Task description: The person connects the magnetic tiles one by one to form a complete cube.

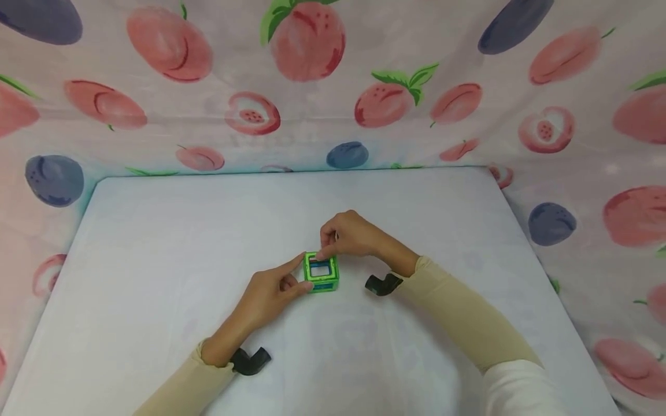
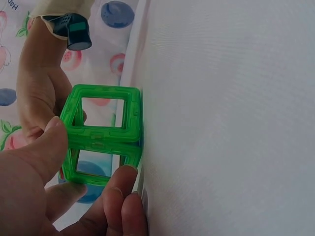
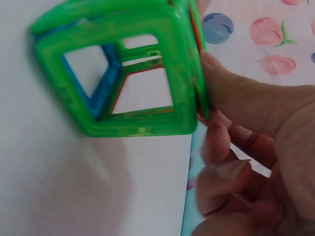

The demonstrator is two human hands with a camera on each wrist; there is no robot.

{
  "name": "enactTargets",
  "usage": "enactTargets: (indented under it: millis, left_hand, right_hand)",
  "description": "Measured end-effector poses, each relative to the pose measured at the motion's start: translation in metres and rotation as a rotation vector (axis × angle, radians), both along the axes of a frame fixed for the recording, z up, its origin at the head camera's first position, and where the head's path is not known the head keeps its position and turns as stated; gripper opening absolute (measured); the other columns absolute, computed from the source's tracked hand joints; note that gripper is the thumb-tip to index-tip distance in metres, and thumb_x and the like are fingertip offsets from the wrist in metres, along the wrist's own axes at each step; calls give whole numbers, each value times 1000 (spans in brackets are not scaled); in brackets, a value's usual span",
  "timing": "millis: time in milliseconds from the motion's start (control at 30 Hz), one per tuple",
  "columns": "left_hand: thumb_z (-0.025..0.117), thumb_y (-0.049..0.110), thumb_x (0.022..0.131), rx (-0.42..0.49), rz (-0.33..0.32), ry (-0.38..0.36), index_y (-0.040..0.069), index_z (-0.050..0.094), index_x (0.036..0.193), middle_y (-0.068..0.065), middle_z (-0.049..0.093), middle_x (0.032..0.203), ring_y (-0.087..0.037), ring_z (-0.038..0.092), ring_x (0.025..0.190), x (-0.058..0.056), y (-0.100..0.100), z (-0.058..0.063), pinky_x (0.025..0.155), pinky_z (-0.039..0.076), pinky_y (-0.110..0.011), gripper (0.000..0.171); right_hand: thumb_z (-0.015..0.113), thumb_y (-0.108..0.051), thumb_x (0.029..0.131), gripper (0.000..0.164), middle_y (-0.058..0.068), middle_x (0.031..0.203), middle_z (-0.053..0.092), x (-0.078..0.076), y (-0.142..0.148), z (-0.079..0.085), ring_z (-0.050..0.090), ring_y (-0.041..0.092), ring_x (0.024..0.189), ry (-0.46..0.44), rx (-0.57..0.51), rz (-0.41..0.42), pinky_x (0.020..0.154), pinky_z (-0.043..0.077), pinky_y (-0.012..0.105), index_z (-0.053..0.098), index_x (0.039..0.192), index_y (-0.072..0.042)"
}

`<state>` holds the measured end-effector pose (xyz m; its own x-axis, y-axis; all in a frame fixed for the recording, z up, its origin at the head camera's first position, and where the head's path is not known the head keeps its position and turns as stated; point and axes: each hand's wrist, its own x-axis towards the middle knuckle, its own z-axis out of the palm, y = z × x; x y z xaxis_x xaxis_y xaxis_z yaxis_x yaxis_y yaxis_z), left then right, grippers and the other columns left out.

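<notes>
A small cube of magnetic tiles is at the middle of the white table, its open-centred frames mostly green. A blue frame and red edges show inside it in the right wrist view. My left hand grips the cube's left side, thumb at the near corner and index finger at the far one. In the left wrist view more fingertips curl along a green frame. From the far side, my right hand pinches the cube's top edge, its thumb pressed flat on the outer tile and its other fingers curled.
The white table top spreads around both hands. A fruit-printed cloth hangs behind and at the sides. A black bent piece sticks out at the left cuff, and a similar one at the right cuff.
</notes>
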<state>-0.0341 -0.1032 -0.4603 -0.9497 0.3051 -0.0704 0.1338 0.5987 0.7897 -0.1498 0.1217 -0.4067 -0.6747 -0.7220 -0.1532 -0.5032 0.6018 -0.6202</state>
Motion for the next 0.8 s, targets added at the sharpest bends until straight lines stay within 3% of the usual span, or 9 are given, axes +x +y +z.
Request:
enactTargets:
  millis: [133,300,400,700,800]
  left_hand:
    - [74,39,94,-4,-4,-12,17,51,152,5,67,80,-6,53,67,0,-1,-1,62,44,-22,66]
    - [72,42,94,-6,-10,-13,18,51,152,6,67,80,-6,53,67,-1,-1,1,61,44,-22,67]
    - [72,43,94,-11,-7,-5,18,50,152,5,67,80,-7,53,67,-2,0,3,61,44,-23,67]
    - [72,42,94,-13,-4,-26,20,50,152,5,68,82,-8,53,69,-1,0,2,63,44,-23,66]
    - [73,41,94,-6,-16,-22,19,49,153,5,68,83,-8,54,70,-1,-1,3,64,45,-23,68]
  right_hand:
    - [83,-36,87,14,-9,79,60,15,6,0,54,11,73,59,-24,-8,66,45,25,76,92,-24]
    - [87,-36,82,22,-11,87,59,42,15,1,60,16,80,116,61,84,71,47,24,81,98,-23]
    - [87,-33,82,24,-11,90,58,53,19,-3,62,15,84,160,81,92,75,48,24,81,102,-22]
    - [83,-29,87,14,-10,91,58,65,22,-17,58,11,84,209,-8,44,77,49,22,79,98,-22]
    - [83,-34,86,28,-8,92,59,66,24,-18,55,10,80,218,-18,17,72,47,22,78,111,-21]
